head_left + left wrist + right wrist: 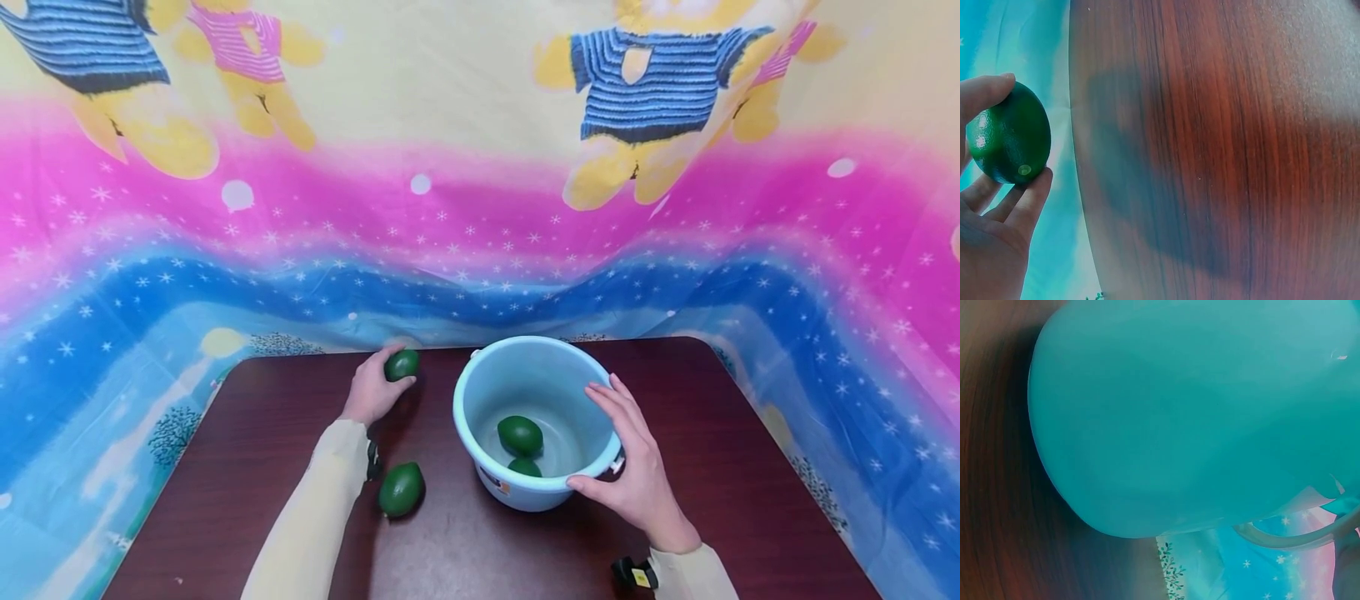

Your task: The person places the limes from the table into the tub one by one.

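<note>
My left hand point(371, 392) grips a green lime point(402, 365) near the table's back edge, left of the bucket. In the left wrist view the thumb lies on one side of this lime point(1019, 137) and the fingers on the other. My right hand point(637, 467) holds the light blue bucket point(480, 454) by its right rim, thumb at the front and fingers over the edge. Two limes show inside: one lime point(520, 436) whole, the other lime point(524, 467) partly hidden by the front rim. The bucket wall point(1179, 425) fills most of the right wrist view.
Another lime point(402, 490) lies on the dark wood table point(480, 550), in front of the left hand and left of the bucket. The bucket's pale handle point(1297, 540) hangs at its side. A printed cloth point(450, 225) with bears hangs behind and around the table.
</note>
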The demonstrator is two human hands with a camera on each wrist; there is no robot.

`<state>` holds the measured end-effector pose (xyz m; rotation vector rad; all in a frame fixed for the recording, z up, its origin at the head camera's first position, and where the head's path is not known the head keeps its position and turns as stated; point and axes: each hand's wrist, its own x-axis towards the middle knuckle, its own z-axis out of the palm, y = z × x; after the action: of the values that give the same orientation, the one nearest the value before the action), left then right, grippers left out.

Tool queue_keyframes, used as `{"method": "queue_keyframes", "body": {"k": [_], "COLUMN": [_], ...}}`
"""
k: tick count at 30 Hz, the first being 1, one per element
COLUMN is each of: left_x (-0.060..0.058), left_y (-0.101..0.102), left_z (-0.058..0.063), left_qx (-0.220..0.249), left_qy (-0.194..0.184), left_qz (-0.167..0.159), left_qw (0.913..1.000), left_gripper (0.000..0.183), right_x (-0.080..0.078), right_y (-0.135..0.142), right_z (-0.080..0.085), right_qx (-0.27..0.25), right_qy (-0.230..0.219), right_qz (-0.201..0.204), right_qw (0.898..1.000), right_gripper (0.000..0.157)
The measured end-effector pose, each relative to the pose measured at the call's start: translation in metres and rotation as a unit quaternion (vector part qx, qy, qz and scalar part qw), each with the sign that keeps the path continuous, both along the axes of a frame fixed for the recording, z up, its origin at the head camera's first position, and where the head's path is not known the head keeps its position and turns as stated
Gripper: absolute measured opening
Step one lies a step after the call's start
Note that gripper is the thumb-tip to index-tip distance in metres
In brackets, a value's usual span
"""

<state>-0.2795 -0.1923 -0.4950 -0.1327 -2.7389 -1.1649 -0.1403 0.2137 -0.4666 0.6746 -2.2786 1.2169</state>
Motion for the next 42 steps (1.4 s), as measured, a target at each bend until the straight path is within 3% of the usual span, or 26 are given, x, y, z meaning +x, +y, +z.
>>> {"method": "queue_keyframes", "body": {"k": [25,42], "left_x": [0.0066,0.0041], "left_y": [0.0015,-0.0007], "left_z": [0.0093,0.0077], "left_qx": [0.025,0.051], "left_qy": [0.033,0.048], "left_qz": [-0.013,-0.013], "left_qw": [0.9990,0.9975], "left_gripper": [0.062,0.061], "right_x": [0.0007,0.0004], "right_y": [0.0009,0.0007], "right_z": [0.0001,0.0001], "right_qx": [0.002,0.002], "right_qy": [-0.015,-0.012], "right_qz": [-0.003,-0.002], "right_qw": [1.000,1.000], "right_gripper": [0.105,0.105]}}
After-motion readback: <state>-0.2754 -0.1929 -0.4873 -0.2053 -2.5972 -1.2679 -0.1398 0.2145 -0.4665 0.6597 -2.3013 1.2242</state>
